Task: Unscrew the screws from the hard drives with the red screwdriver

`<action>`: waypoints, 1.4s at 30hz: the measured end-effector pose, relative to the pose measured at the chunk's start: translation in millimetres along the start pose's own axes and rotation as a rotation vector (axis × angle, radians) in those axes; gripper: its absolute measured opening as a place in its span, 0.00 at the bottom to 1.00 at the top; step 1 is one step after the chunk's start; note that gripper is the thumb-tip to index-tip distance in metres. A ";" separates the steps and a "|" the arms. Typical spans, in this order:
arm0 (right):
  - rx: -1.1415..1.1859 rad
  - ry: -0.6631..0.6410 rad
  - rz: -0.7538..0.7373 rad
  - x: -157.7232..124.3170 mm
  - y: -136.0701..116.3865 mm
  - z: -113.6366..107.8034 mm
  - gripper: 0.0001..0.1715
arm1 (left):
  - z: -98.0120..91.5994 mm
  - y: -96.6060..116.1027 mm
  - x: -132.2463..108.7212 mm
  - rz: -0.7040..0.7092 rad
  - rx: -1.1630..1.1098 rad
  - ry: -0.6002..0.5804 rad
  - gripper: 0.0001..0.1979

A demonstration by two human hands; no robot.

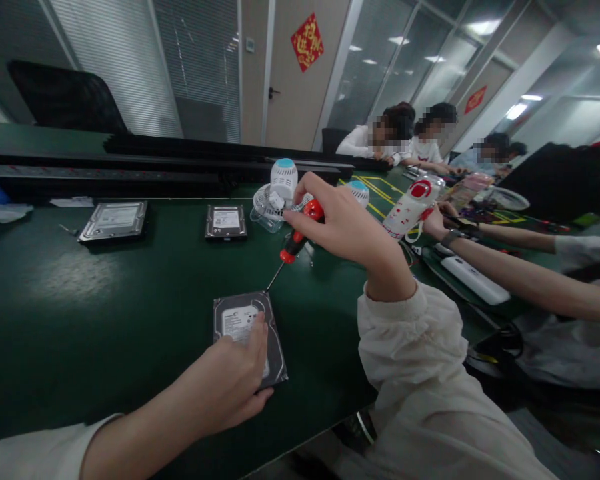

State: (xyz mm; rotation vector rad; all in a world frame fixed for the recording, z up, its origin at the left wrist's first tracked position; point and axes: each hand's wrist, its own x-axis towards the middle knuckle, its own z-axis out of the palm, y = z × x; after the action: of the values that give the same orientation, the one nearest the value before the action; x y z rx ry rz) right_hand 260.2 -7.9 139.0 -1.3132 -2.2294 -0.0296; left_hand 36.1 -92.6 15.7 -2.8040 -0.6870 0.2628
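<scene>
A hard drive (275, 333) with a white label lies flat on the green table (145, 347) in front of me. My left hand (237, 373) holds it down, fingers across its top and the thumb by the near edge. In my right hand (330, 217) is a red and black screwdriver (293, 247), gripped by its handle and tilted. The tip of its shaft meets the far right corner of the drive; any screw there is too small to see.
Two more drives, a larger one (114, 221) and a smaller one (225, 222), lie farther back. White fans (283, 177) stand behind my right hand. At right are a red-and-white bottle (414, 207), a power strip (475, 280) and a co-worker's arms (520, 273). Black rails (180, 167) line the back.
</scene>
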 end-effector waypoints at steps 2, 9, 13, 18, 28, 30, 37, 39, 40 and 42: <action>0.057 -0.005 -0.051 0.1 0.1 0.4 0.10 | -2.1 -0.4 0.3 0.011 0.009 -0.015 0.38; -0.031 -0.032 -0.025 0.6 -2.9 -0.3 0.10 | -3.5 -1.2 -0.5 0.008 -0.021 -0.045 0.38; -0.077 -0.015 0.035 -0.2 -0.6 -0.8 0.16 | -1.2 -1.2 -0.5 0.020 -0.021 -0.027 0.39; 0.110 -0.028 -0.106 0.6 0.9 1.4 0.14 | -3.8 -1.4 -0.3 0.027 -0.015 -0.046 0.39; 0.068 -0.027 -0.061 0.9 -4.2 0.6 0.14 | -4.1 -1.0 -0.6 0.024 0.005 -0.046 0.38; 0.111 -0.038 -0.107 0.0 -3.3 -0.2 0.14 | -3.3 -1.0 -0.2 0.030 0.012 -0.043 0.38; 0.006 -0.101 -0.079 0.1 -6.4 0.1 0.13 | -3.4 -2.1 1.4 0.021 0.004 -0.051 0.39; -0.029 -0.081 -0.052 0.4 -6.7 0.7 0.18 | -3.0 -1.9 1.1 0.029 0.002 -0.050 0.40; -0.028 -0.067 -0.059 0.5 -6.4 0.9 0.18 | -2.8 -1.9 0.9 0.031 0.000 -0.050 0.40; 0.019 -0.054 -0.087 0.6 -5.5 1.1 0.13 | -2.8 -1.8 0.5 0.031 -0.005 -0.049 0.40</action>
State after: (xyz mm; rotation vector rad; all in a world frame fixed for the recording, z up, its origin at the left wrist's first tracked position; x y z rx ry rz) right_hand 255.0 -10.0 139.8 -1.2201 -2.3261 -0.0052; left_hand 36.4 -91.4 18.8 -2.8230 -0.6561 0.3372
